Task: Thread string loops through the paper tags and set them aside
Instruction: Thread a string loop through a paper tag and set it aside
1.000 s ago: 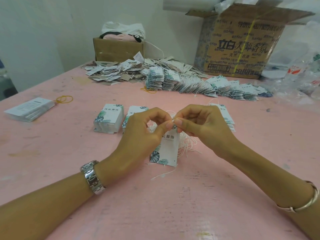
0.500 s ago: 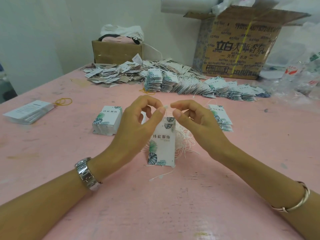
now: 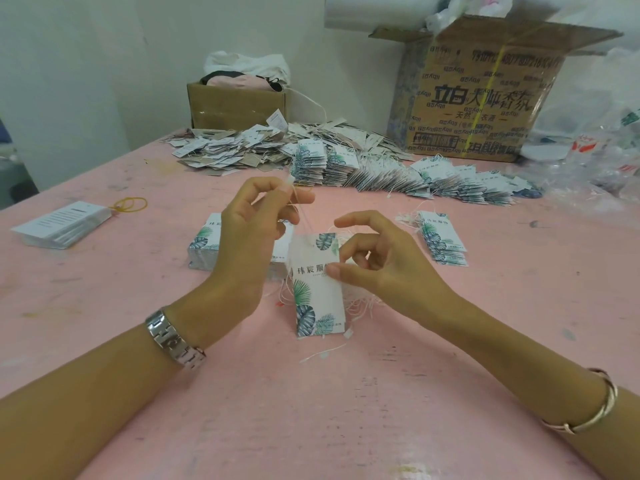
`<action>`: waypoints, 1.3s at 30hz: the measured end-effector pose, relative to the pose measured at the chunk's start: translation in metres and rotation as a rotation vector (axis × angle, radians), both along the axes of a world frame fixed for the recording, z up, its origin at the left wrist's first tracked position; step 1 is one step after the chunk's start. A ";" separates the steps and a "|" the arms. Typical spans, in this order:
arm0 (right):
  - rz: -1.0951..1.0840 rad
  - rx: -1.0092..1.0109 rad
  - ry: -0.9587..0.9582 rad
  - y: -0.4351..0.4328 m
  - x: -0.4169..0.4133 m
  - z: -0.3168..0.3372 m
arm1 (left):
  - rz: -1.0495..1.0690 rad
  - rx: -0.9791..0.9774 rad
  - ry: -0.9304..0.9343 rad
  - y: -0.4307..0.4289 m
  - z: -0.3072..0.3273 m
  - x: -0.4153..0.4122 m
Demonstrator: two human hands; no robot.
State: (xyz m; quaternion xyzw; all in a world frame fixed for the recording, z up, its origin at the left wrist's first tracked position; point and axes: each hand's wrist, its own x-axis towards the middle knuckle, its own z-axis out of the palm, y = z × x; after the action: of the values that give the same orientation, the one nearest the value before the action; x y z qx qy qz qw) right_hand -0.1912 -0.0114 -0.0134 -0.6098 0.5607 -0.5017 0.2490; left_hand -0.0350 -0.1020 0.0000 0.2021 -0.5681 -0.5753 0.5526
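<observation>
A white paper tag [image 3: 317, 292] with green leaf prints hangs upright over the pink table [image 3: 311, 410]. My left hand [image 3: 252, 237] is raised and pinches a thin white string [image 3: 301, 216] that runs down to the tag's top. My right hand [image 3: 377, 265] pinches the tag's right edge between thumb and curled fingers. A bundle of loose white strings [image 3: 360, 306] lies on the table behind the tag. Stacks of plain tags [image 3: 202, 244] sit behind my left hand, partly hidden. A small pile of threaded tags [image 3: 441, 242] lies to the right.
Long rows of tags [image 3: 398, 178] and a loose heap [image 3: 228, 150] fill the table's far side. Behind stand a small cardboard box [image 3: 235, 102] and a large printed box [image 3: 485, 98]. White cards [image 3: 62, 223] and yellow rubber bands [image 3: 131, 204] lie left; plastic bags [image 3: 595, 161] right.
My left hand rose and moved left, drawing the string up and taut. My right hand dropped from the string to grip the tag's right edge.
</observation>
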 end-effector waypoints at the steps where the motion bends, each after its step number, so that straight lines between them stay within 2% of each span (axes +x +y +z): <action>1: 0.006 -0.008 -0.018 0.001 0.000 0.001 | -0.002 0.041 0.040 -0.001 0.001 0.001; 6: 0.048 -0.052 -0.057 0.004 0.002 0.006 | -0.013 0.197 0.182 -0.007 0.006 0.002; 15: 0.162 -0.017 -0.182 0.002 0.001 0.003 | 0.041 0.302 0.232 -0.010 0.005 0.001; 21: 0.124 -0.024 -0.269 0.002 -0.004 0.004 | 0.113 0.364 0.297 -0.015 0.004 0.003; 39: 0.054 0.014 -0.218 -0.001 -0.021 0.010 | 0.164 0.330 0.244 -0.015 -0.001 0.000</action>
State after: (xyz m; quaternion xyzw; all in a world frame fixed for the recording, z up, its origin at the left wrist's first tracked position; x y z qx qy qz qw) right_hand -0.2124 -0.0124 -0.0030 -0.5649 0.5172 -0.5540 0.3263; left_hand -0.0346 -0.1175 -0.0011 0.2643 -0.3768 -0.6338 0.6216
